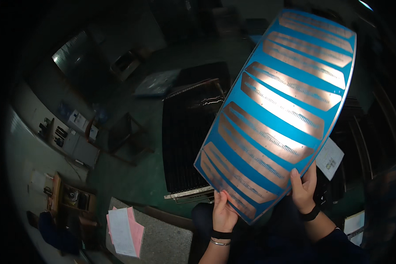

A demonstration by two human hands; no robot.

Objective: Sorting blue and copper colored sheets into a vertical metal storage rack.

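Note:
A large blue circuit board panel [262, 115] with rows of long copper-coloured shapes is held up, tilted, in front of me. Bright light glares off its middle. At its lower left corner my left hand [224, 215] grips the edge, thumb over the face. My right hand [302, 191] is closed on the lower right edge, its thumb also on the face and the other fingers partly hidden behind. Dark bands circle both wrists, and a silver bangle sits on the left one. Behind the panel stands a black slotted rack [187, 145], partly covered by it.
A grey tabletop [163, 240] at lower left bears pink and white paper sheets [125, 231]. Right of the panel lies a white printed sheet [331, 159]. Farther left are a dark stool-like frame [130, 136], a grey box [81, 147] and a wooden drawer [75, 198].

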